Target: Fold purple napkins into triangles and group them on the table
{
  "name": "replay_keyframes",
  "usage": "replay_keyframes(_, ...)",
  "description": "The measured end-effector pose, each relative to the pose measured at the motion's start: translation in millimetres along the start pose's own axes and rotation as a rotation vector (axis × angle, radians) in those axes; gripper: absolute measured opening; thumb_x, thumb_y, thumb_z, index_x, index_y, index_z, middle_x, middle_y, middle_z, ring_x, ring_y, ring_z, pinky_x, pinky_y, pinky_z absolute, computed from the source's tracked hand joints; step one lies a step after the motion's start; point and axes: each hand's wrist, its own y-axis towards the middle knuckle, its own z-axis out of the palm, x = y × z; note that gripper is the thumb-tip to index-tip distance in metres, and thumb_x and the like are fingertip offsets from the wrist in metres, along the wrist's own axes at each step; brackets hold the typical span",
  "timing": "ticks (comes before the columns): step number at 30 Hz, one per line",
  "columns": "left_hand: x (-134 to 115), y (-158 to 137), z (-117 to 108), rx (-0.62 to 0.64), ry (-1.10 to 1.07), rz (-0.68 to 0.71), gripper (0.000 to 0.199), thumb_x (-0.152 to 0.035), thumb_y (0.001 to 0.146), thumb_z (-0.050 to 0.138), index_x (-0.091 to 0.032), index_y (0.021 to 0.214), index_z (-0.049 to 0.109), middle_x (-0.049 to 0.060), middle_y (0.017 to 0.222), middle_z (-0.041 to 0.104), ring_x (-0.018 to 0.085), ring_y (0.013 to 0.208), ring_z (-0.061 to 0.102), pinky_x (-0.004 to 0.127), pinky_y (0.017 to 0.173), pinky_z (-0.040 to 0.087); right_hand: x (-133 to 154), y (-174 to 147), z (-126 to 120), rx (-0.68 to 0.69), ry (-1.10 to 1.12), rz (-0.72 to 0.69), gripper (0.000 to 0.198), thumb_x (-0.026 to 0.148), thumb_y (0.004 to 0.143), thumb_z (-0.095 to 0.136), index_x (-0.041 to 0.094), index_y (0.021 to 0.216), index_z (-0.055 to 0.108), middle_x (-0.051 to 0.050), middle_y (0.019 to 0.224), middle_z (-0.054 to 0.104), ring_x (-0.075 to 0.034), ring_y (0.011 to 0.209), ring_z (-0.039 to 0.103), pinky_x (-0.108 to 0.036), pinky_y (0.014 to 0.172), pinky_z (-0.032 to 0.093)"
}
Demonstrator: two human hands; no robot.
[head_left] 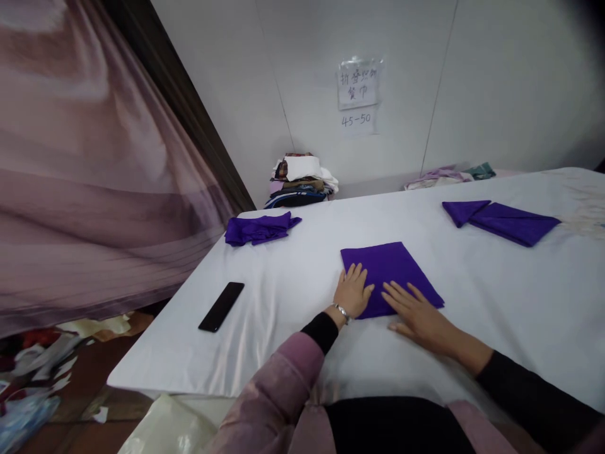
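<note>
The flat, folded, purple four-sided cloth (390, 268) lies directly under both hands on the tabletop (293, 284), its far edge reaching away beyond the fingertips. Its two sides look near enough alike that no clear long axis can be told. The left hand (352, 292) rests at the cloth's left edge, thumb pointing inward over the fabric; the right hand (416, 315) crosses its near edge, fingers on the cloth and thumb out over the tabletop. Both are in contact, so neither is nearer; each is flattened with fingers extended, grasping nothing.

The tabletop wears a smooth, shiny white cover. A crumpled purple cloth bundle (259, 229) sits at its far left corner, and a black rectangular phone (222, 307) lies near its left edge. Toward the far right are a small purple folded triangle (463, 211) and, just beside it, a long purple folded strip (513, 224).

Beyond the far edge, a stack of mixed folded fabrics (300, 180) stands against a pale panelled wall (401, 94) bearing handwritten white paper signs (358, 88). A draped pinkish curtain (118, 189) hangs on the left.
</note>
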Motion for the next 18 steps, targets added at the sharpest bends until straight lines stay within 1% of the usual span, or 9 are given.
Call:
replay_keyframes(2, 10, 20, 3, -0.006, 0.052, -0.035, 0.05, -0.037, 0.094, 0.029, -0.013, 0.137, 0.037, 0.011, 0.148, 0.03, 0.024, 0.139, 0.02, 0.045, 0.113, 0.018, 14, 19, 5, 0.038, 0.057, -0.068, 0.067, 0.058, 0.09, 0.035, 0.021, 0.145, 0.026, -0.011, 0.148, 0.029, -0.027, 0.138, 0.02, -0.053, 0.11, 0.015)
replay_keyframes(5, 26, 42, 10, 0.018, 0.104, -0.092, 0.053, -0.039, 0.093, 0.029, -0.012, 0.138, 0.036, 0.012, 0.15, 0.027, 0.025, 0.139, 0.017, 0.045, 0.113, 0.017, 27, 34, 14, 0.099, 0.121, -0.088, 0.07, 0.06, 0.088, 0.035, 0.019, 0.144, 0.029, -0.014, 0.147, 0.03, -0.029, 0.137, 0.02, -0.054, 0.11, 0.013)
replay_keyframes(8, 39, 53, 18, 0.059, 0.113, -0.16, 0.061, -0.048, 0.092, 0.027, -0.01, 0.14, 0.032, 0.012, 0.151, 0.023, 0.025, 0.14, 0.014, 0.045, 0.114, 0.015, 30, 34, 21, 0.137, 0.172, -0.075, 0.07, 0.06, 0.089, 0.034, 0.019, 0.145, 0.025, -0.013, 0.149, 0.028, -0.029, 0.138, 0.02, -0.055, 0.109, 0.014)
replay_keyframes(12, 50, 60, 22, 0.103, 0.101, -0.227, 0.074, -0.061, 0.089, 0.019, -0.011, 0.142, 0.026, 0.012, 0.152, 0.019, 0.024, 0.141, 0.01, 0.044, 0.114, 0.011, 29, 28, 24, 0.141, 0.217, -0.071, 0.071, 0.058, 0.089, 0.036, 0.021, 0.147, 0.018, -0.011, 0.151, 0.023, -0.029, 0.138, 0.017, -0.054, 0.11, 0.012)
replay_keyframes(16, 61, 70, 23, 0.113, 0.108, -0.26, 0.08, -0.066, 0.086, 0.012, -0.012, 0.144, 0.022, 0.011, 0.153, 0.016, 0.024, 0.141, 0.008, 0.047, 0.114, 0.01, 30, 28, 22, 0.155, 0.234, -0.064, 0.073, 0.059, 0.088, 0.037, 0.02, 0.147, 0.016, -0.011, 0.152, 0.02, -0.029, 0.139, 0.015, -0.055, 0.11, 0.01)
replay_keyframes(18, 69, 78, 23, 0.111, 0.107, -0.27, 0.081, -0.067, 0.086, 0.011, -0.012, 0.144, 0.022, 0.01, 0.153, 0.016, 0.024, 0.141, 0.008, 0.048, 0.114, 0.009, 31, 28, 21, 0.159, 0.245, -0.061, 0.073, 0.059, 0.088, 0.037, 0.02, 0.147, 0.016, -0.011, 0.152, 0.019, -0.029, 0.139, 0.015, -0.056, 0.11, 0.01)
